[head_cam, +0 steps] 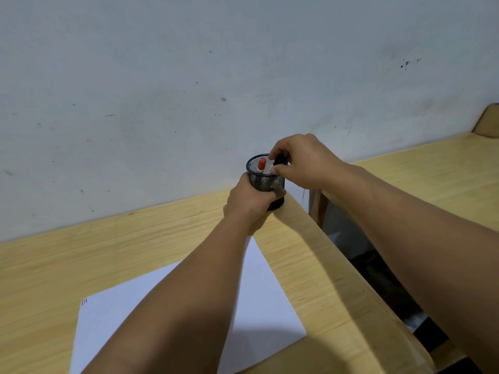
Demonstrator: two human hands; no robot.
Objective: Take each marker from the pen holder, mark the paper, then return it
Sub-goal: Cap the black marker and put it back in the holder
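Observation:
A black mesh pen holder (267, 182) stands at the far right corner of the wooden table. My left hand (248, 203) is wrapped around its lower side. A red-capped marker (261, 164) stands inside it. Over the holder's right rim my right hand (302, 160) pinches a dark-capped marker (281, 159); most of that marker is hidden by my fingers. A white sheet of paper (259, 306) lies in front of me under my left forearm, with small red and dark marks (85, 301) at its left corner.
The wooden table (108, 252) ends in an edge on the right, just past the holder. A second wooden table (432, 174) stands to the right across a dark gap. A grey-white wall runs behind both. A brown object (488, 120) sits at the far right.

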